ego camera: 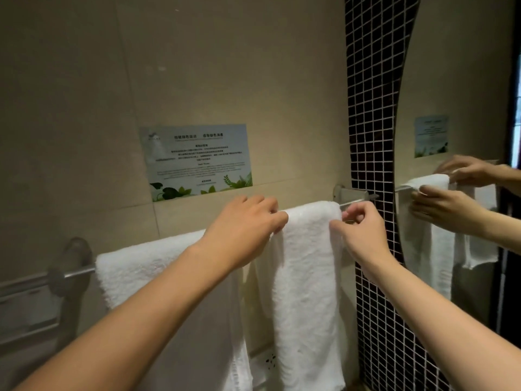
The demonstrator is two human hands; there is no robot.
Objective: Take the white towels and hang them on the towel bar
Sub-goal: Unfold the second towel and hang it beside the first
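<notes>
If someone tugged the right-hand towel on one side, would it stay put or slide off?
Probably slide. The right towel is only draped over the smooth metal bar, unfastened. It looks soft and floppy, hanging in loose folds, so it would likely bunch rather than hold shape. Both the left hand and right hand pinch its edges.

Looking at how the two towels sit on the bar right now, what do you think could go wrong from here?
1. The right towel lies near the bar's right bracket; a tug by the right hand could bunch it against the mount.
2. The left hand pinches it where it meets the left towel; pulling there may drag that one askew.
3. How far either towel hangs behind the towel bar is hidden, so an uneven drape might slide off.
</notes>
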